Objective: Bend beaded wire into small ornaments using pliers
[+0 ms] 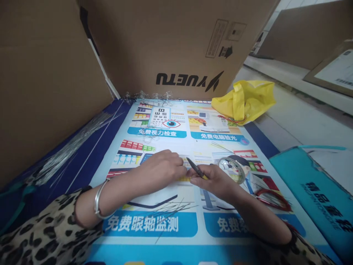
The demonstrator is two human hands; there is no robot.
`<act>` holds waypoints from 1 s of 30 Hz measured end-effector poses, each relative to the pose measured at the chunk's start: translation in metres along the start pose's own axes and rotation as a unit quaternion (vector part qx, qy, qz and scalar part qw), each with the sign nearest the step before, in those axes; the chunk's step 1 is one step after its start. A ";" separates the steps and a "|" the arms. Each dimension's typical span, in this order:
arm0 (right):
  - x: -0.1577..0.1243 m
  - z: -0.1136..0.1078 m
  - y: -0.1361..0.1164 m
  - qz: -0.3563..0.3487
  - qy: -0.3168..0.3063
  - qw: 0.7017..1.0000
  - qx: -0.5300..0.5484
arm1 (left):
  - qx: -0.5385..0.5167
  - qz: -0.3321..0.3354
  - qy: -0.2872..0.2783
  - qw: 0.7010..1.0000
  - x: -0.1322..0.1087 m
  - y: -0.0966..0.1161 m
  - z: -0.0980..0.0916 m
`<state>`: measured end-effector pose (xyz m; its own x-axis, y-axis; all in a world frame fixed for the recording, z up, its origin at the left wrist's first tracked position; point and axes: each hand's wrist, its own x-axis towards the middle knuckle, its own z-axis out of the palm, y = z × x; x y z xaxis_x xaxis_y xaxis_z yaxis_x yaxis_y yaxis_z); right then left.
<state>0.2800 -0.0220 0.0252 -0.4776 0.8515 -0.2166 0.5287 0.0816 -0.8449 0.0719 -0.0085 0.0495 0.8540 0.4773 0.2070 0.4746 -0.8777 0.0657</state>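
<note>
My right hand is closed around a pair of pliers with dark jaws and a bit of yellow handle showing; the jaws point up and to the left. Beside it, my left hand has its fingers pinched together, almost touching the right fingertips. Whatever sits in that pinch is too small to make out. Both hands are over a printed poster sheet. Loose thin wires lie on the sheet below my left hand. A round, clear-looking roll rests just beyond my right hand.
Bent wire pieces line the sheet's far edge, before a large cardboard box. A wire bundle lies left. To the right are a yellow bag, a red coil and a teal bag.
</note>
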 end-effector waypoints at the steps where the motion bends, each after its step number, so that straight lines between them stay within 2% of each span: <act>1: 0.000 0.000 0.000 0.000 -0.004 1.000 0.001 | 0.036 0.016 0.021 0.999 0.000 0.001 0.002; 4: 0.001 -0.002 0.000 0.004 -0.009 1.000 0.021 | 0.098 0.057 0.069 0.991 0.000 -0.001 0.005; 6: 0.000 -0.003 -0.001 0.009 -0.013 0.999 0.043 | 0.115 0.065 0.081 0.988 -0.002 -0.003 0.008; 14: 0.005 -0.001 -0.004 0.040 0.031 0.995 0.091 | 0.151 0.034 0.049 0.987 -0.002 -0.003 0.011; 18: 0.011 -0.001 -0.009 0.010 0.060 0.993 0.105 | 0.129 -0.023 0.050 0.990 -0.002 -0.001 0.011; 22: 0.016 0.001 -0.011 -0.016 0.099 0.985 0.139 | 0.015 -0.142 0.052 0.988 -0.001 -0.002 0.012; 25: 0.021 0.005 -0.009 -0.038 0.104 0.976 0.186 | -0.153 -0.232 0.076 0.958 0.002 -0.006 0.012; 30: 0.028 0.015 -0.006 -0.061 0.129 0.957 0.251 | -0.399 -0.343 0.085 0.846 0.004 -0.013 0.017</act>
<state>0.2528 -0.0062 0.0163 -0.2917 0.9561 -0.0277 0.0454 -0.0151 -0.9989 0.0735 0.0054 0.0327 0.3610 0.9325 -0.0140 0.4933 -0.1782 0.8514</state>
